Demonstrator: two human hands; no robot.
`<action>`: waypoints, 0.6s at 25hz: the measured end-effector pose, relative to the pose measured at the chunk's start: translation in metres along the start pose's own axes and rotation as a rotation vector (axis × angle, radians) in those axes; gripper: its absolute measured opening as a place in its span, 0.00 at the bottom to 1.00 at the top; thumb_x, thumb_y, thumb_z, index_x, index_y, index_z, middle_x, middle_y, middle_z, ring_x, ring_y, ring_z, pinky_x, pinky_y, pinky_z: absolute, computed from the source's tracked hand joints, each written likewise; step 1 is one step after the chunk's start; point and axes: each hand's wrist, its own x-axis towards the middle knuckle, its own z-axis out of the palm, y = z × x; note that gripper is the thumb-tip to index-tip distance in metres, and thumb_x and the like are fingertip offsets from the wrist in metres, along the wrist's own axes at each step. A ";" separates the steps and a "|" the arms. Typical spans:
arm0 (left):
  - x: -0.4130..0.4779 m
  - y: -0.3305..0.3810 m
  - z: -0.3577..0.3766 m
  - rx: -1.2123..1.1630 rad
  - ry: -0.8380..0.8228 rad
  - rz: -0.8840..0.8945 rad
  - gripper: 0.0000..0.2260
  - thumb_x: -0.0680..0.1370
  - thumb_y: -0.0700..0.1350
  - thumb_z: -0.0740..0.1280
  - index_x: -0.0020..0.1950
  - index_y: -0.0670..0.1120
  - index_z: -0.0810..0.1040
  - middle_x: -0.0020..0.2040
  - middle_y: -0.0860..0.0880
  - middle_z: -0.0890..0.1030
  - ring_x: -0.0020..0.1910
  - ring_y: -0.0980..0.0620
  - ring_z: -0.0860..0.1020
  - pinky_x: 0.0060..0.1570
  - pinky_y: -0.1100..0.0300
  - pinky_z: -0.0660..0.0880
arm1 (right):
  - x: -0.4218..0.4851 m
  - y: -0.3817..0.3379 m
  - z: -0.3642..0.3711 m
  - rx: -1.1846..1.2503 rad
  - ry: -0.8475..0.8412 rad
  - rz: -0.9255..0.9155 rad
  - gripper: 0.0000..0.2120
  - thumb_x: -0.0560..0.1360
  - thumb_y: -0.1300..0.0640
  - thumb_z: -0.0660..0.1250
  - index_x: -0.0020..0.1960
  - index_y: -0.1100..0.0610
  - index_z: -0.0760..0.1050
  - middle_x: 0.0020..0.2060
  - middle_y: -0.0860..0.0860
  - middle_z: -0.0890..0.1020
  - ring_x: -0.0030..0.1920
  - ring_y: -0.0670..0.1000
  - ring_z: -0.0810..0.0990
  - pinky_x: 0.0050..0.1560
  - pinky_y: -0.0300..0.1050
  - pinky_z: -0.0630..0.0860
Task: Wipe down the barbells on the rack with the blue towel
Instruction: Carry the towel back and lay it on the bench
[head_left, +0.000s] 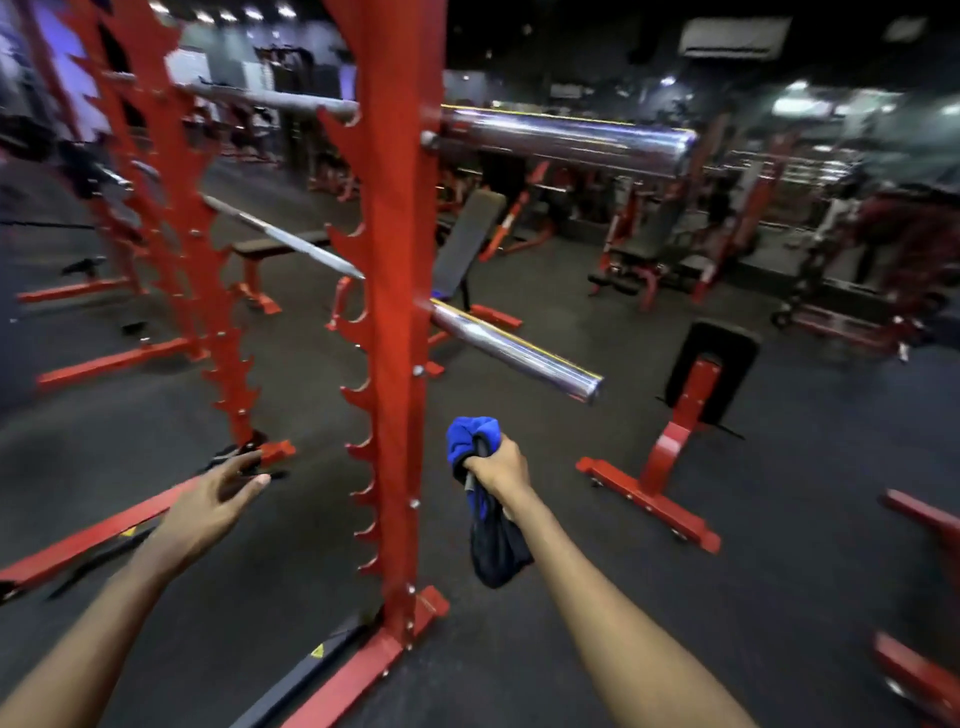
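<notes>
Barbells rest at two heights on the red rack (400, 441): an upper bar (566, 137) whose chrome sleeve juts out to the right near the top, and a lower bar (514, 353) whose sleeve slopes down toward the person. The blue towel (475, 439) is bunched in the right hand (498, 467), which is closed tight around it, with a darker fold hanging below the fist. The towel is held just below the lower bar's end and touches neither bar. The left hand (208, 504) is out to the left of the rack with its fingers spread, and it holds nothing.

By the look of it, the step in hand is the approach, with no wiping contact made yet. The next move calls for lifting the towel to the lower sleeve, wrapping it round the chrome and running it along the length. The free hand could steady the bar so it does not roll in its hook.
</notes>
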 end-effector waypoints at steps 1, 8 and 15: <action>0.008 0.005 0.014 -0.006 -0.044 0.043 0.19 0.81 0.52 0.67 0.71 0.51 0.75 0.65 0.51 0.79 0.66 0.50 0.76 0.63 0.55 0.70 | -0.001 0.010 -0.017 -0.013 0.040 0.021 0.17 0.66 0.57 0.73 0.56 0.53 0.81 0.50 0.52 0.86 0.52 0.54 0.84 0.50 0.45 0.79; 0.047 0.050 0.104 0.039 -0.261 0.165 0.22 0.80 0.52 0.69 0.74 0.52 0.73 0.69 0.47 0.78 0.69 0.48 0.75 0.70 0.51 0.70 | -0.006 0.064 -0.111 -0.093 0.246 0.114 0.17 0.66 0.57 0.74 0.54 0.54 0.81 0.48 0.53 0.86 0.51 0.56 0.85 0.50 0.49 0.81; 0.073 0.108 0.179 0.046 -0.363 0.275 0.22 0.80 0.49 0.69 0.74 0.50 0.72 0.68 0.48 0.77 0.68 0.48 0.76 0.66 0.57 0.69 | 0.007 0.094 -0.192 -0.127 0.344 0.126 0.18 0.70 0.58 0.73 0.60 0.56 0.80 0.55 0.56 0.84 0.57 0.58 0.83 0.56 0.50 0.79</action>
